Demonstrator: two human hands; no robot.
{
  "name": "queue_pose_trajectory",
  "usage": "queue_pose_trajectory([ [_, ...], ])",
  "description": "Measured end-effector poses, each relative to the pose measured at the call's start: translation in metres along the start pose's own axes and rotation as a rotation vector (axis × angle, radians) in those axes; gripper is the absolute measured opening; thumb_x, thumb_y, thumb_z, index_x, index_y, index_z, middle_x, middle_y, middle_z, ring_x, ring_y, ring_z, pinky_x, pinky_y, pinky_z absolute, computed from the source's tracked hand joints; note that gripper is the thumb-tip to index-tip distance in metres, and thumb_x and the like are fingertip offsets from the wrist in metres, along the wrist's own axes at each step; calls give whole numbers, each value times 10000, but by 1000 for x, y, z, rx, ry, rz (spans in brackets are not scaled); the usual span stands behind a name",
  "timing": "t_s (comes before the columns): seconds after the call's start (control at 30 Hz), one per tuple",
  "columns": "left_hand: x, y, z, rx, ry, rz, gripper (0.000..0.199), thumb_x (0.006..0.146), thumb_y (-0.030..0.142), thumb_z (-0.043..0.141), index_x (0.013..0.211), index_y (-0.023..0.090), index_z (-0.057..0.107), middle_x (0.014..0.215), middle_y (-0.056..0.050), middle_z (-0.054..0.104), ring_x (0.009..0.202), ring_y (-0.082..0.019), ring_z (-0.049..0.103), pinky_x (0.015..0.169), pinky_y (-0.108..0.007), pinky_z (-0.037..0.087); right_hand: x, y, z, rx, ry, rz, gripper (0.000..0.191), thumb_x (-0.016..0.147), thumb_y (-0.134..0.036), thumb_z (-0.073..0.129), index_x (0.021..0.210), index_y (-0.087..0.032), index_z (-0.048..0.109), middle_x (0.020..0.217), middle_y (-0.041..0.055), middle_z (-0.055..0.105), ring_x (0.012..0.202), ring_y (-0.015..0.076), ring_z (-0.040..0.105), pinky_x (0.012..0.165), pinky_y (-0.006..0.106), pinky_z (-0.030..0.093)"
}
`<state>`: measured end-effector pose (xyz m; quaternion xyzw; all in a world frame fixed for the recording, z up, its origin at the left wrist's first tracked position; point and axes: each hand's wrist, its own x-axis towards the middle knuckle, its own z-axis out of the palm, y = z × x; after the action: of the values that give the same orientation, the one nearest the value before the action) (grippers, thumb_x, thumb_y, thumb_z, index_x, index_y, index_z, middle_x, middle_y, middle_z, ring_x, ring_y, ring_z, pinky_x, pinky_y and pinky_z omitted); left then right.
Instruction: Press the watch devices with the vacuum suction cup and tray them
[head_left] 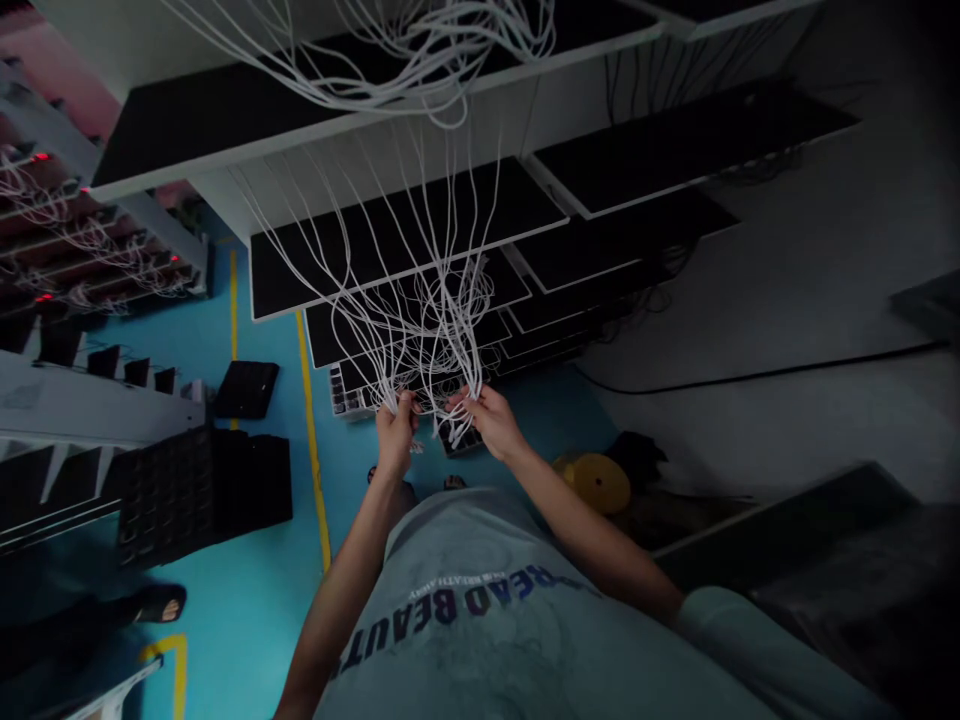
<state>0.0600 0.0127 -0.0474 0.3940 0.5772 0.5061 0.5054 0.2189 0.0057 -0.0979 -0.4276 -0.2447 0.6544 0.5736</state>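
Below the front edges of a stepped bank of white shelves [315, 150], a person's left hand [395, 435] and right hand [487, 420] grip two bunches of thin white cables [442, 330] hanging from the black panels [390, 235] above. The fingers [405, 408] of both hands are curled tightly around the strands, and the two fists stand close together without touching. Many cables have been drawn down into these bunches, while a loose tangle loops just above the hands and more strands sprawl across the top shelf. Whether the cable ends are connected to anything cannot be seen. To the left, a rack with red indicator lights [41, 155] carries its own looping white cables. A black grid tray [169, 495] and a small black pad [246, 390] sit on the blue floor [255, 620], near a yellow floor line [311, 460]. A yellow disc [600, 482] lies beyond the right forearm, and a black cable [750, 375] crosses the pale floor area at right. A sandalled foot [161, 605] shows at lower left.
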Motion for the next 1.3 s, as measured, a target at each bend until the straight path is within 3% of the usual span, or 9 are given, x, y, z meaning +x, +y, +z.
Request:
queue_pose_trajectory([
  [0.13, 4, 1, -14, -66, 116, -14, 399, 804, 557, 738, 851, 183, 608, 607, 50, 457, 475, -72, 360, 438, -201, 254, 6, -9, -22, -25, 123, -18, 310, 704, -409, 677, 935, -212, 614, 666, -45, 551, 493, 85, 458, 468, 217, 394],
  [0.23, 4, 0, -15, -93, 112, -45, 363, 804, 524, 745, 842, 184, 623, 594, 50, 438, 509, -82, 413, 482, -197, 340, 12, -18, -32, -95, 120, -4, 306, 723, -463, 693, 866, -205, 612, 600, -67, 453, 456, 75, 358, 404, 208, 287],
  [0.37, -1, -3, -2, -97, -3, -132, 378, 766, 526, 767, 850, 181, 640, 599, 43, 456, 534, -118, 512, 502, -232, 429, 10, -14, -19, -200, 27, 6, 359, 679, -489, 757, 835, -202, 608, 588, -66, 474, 487, 92, 407, 432, 215, 317],
  [0.6, -17, 6, 4, -61, -116, -176, 478, 710, 606, 781, 819, 156, 659, 520, 84, 359, 393, -55, 299, 381, -201, 206, -1, 6, 2, -322, 30, -84, 290, 762, -466, 681, 851, -208, 581, 628, -56, 493, 552, 119, 445, 524, 245, 368],
  [0.7, -17, 10, 6, -45, -135, -165, 502, 705, 622, 782, 802, 136, 698, 518, 54, 429, 422, -76, 395, 399, -213, 273, -4, 11, 2, -409, 52, -176, 227, 799, -404, 665, 869, -223, 548, 697, -39, 554, 626, 145, 514, 611, 265, 426],
  [0.83, -14, 10, 14, -49, -143, -143, 514, 687, 582, 807, 902, 122, 732, 736, -33, 637, 530, -105, 536, 445, -225, 365, -12, 17, 10, -538, 88, -279, 170, 880, -394, 571, 941, -243, 522, 777, -8, 615, 699, 184, 579, 683, 297, 455],
  [1.13, -23, 8, 16, -86, -125, -130, 505, 665, 536, 813, 947, 133, 695, 765, -26, 644, 538, -113, 561, 492, -240, 431, -34, 25, 16, -557, 150, -435, 247, 916, -454, 540, 1056, -251, 513, 977, 79, 694, 886, 233, 664, 810, 348, 503],
  [1.23, -28, 8, 8, -83, -104, -150, 534, 666, 553, 811, 961, 128, 680, 658, 17, 568, 456, -77, 452, 432, -214, 330, -32, 19, 11, -537, 80, -415, 232, 883, -423, 610, 1020, -242, 565, 920, 61, 705, 789, 212, 664, 764, 339, 511],
  [1.3, -31, 11, 4, -85, -77, -156, 600, 720, 581, 776, 1115, 144, 661, 620, 55, 508, 416, -56, 346, 407, -204, 239, -27, 14, 9, -497, -16, -347, 224, 862, -403, 628, 1009, -237, 598, 920, 52, 710, 772, 203, 668, 729, 325, 516],
])
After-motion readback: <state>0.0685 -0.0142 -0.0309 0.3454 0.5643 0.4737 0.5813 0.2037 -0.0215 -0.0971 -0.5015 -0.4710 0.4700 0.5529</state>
